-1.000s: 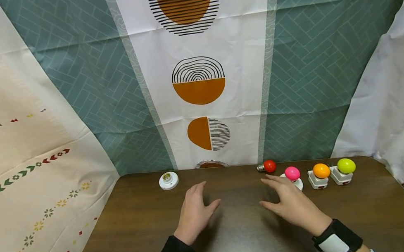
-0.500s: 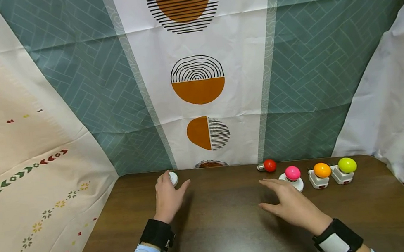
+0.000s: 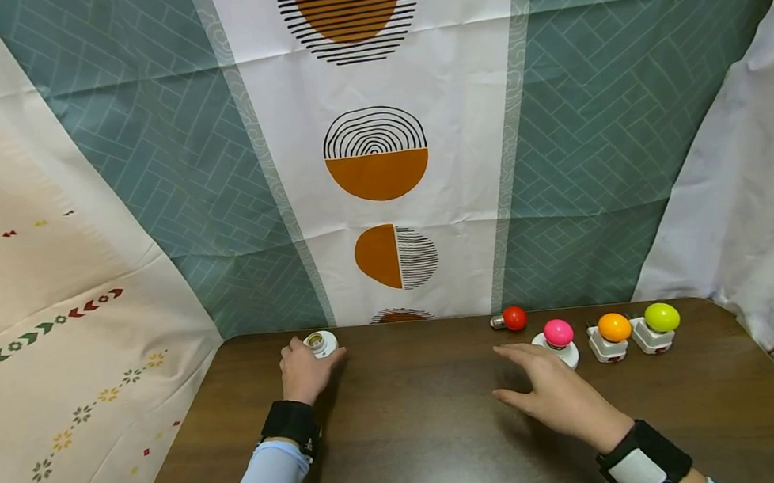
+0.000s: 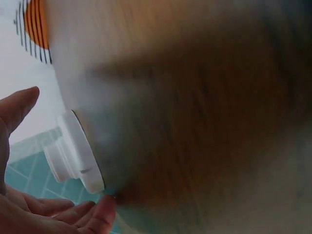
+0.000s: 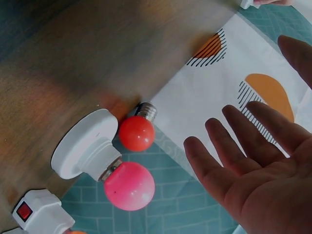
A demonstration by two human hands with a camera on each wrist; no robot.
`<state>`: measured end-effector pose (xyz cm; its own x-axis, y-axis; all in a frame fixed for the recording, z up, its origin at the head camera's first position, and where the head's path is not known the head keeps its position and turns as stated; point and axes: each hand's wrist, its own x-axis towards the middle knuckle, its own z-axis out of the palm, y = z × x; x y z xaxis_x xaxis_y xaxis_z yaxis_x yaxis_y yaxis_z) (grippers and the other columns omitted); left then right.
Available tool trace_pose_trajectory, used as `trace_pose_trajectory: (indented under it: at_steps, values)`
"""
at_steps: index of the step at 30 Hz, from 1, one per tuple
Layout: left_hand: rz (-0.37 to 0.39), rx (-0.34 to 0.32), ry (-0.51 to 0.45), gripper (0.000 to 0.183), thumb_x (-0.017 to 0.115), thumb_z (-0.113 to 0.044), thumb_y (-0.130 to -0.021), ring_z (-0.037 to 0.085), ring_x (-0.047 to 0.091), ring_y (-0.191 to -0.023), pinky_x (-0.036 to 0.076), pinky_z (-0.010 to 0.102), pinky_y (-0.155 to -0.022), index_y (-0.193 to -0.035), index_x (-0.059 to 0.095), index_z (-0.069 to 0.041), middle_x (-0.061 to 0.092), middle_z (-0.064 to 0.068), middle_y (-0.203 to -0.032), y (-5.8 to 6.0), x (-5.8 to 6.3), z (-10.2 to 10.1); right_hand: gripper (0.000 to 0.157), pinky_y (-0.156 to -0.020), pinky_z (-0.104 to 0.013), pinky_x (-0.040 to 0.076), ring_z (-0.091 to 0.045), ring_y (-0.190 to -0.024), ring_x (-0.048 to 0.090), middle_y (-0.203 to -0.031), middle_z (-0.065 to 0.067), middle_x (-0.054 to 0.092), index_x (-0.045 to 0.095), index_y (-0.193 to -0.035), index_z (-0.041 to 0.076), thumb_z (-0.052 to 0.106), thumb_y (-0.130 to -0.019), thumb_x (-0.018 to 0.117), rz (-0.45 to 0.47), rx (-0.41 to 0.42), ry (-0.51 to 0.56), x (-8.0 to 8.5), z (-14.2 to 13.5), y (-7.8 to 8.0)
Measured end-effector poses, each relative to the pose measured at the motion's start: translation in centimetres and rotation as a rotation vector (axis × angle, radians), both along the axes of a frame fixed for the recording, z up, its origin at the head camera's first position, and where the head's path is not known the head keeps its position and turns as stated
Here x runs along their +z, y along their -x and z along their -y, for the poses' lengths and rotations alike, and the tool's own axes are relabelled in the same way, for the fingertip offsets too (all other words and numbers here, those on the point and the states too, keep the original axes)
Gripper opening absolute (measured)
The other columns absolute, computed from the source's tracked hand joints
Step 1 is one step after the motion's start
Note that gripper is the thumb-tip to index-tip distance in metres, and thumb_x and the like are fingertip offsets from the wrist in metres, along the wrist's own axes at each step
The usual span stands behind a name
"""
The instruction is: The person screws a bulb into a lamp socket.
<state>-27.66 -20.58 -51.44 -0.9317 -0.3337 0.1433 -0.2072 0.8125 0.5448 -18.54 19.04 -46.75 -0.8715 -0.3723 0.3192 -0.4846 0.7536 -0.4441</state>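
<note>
A round white lamp socket [image 3: 321, 343], with no bulb in it, sits at the back left of the table. My left hand [image 3: 304, 372] is right at it, the thumb on its right and the fingers on its left. The left wrist view shows the white socket [image 4: 75, 151] between the spread thumb and fingers, with a fingertip [image 4: 105, 209] close to its base. My right hand [image 3: 554, 390] hovers over the table, fingers apart and holding nothing. Nearest to it are a pink bulb [image 3: 558, 333] in a white round socket [image 3: 569, 355] and a loose red bulb [image 3: 514, 318] lying on its side.
Further right stand an orange bulb [image 3: 615, 327] and a yellow-green bulb [image 3: 662, 317], each in a white switched socket. Patterned curtains [image 3: 207, 174] hang along the back edge of the brown table [image 3: 423, 429], with light cloth at both sides.
My left hand has moved left and away from me, from mid-table to the empty socket. My right hand has stayed almost where it was.
</note>
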Motion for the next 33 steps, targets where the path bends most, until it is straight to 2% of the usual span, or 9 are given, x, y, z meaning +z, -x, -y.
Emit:
trace_pose_trajectory:
  at_steps: [10,17,26,30,33]
  values:
    - [0.064,0.024,0.084,0.091,0.072,-0.059,-0.068,0.043,0.040,-0.100,0.039,0.052,-0.079,-0.117,0.041,0.011,0.045,0.027,-0.103,0.8,0.4,0.2,0.055,-0.091,-0.036,0.040,-0.013,-0.108,0.050,-0.116,0.006,0.057,0.060,-0.121,0.013,0.043,-0.076,0.073,-0.008,-0.004,-0.005,0.3,0.2,0.0]
    - [0.100,-0.005,0.139,0.086,0.071,-0.059,-0.069,0.042,0.038,-0.100,0.039,0.050,-0.078,-0.116,0.047,0.009,0.043,0.026,-0.103,1.1,0.4,0.4,0.054,-0.091,-0.036,0.041,-0.014,-0.107,0.051,-0.117,0.006,0.057,0.060,-0.120,0.013,0.042,-0.076,0.073,-0.014,0.007,-0.001,0.4,0.2,0.0]
    - [0.086,-0.025,0.161,0.074,0.075,-0.051,-0.068,0.040,0.042,-0.097,0.041,0.050,-0.075,-0.111,0.052,0.006,0.047,0.023,-0.100,1.0,0.2,0.1,0.055,-0.091,-0.037,0.040,-0.014,-0.108,0.051,-0.117,0.005,0.057,0.060,-0.120,0.012,0.042,-0.076,0.073,-0.018,0.014,-0.005,0.5,0.1,-0.1]
    - [0.044,-0.051,0.142,0.070,0.077,-0.048,-0.066,0.039,0.045,-0.095,0.041,0.048,-0.075,-0.106,0.054,0.005,0.049,0.021,-0.096,0.6,0.2,-0.4,0.054,-0.091,-0.036,0.040,-0.014,-0.108,0.051,-0.118,0.005,0.056,0.060,-0.120,0.011,0.041,-0.076,0.073,-0.016,0.017,-0.004,0.6,0.1,-0.1]
    - [0.002,-0.070,0.088,0.069,0.080,-0.046,-0.064,0.037,0.048,-0.092,0.041,0.047,-0.074,-0.104,0.056,0.006,0.053,0.020,-0.094,0.3,-0.1,-1.0,0.054,-0.091,-0.036,0.040,-0.014,-0.108,0.051,-0.118,0.004,0.056,0.060,-0.120,0.012,0.041,-0.076,0.074,-0.016,0.016,-0.004,0.6,0.1,-0.2]
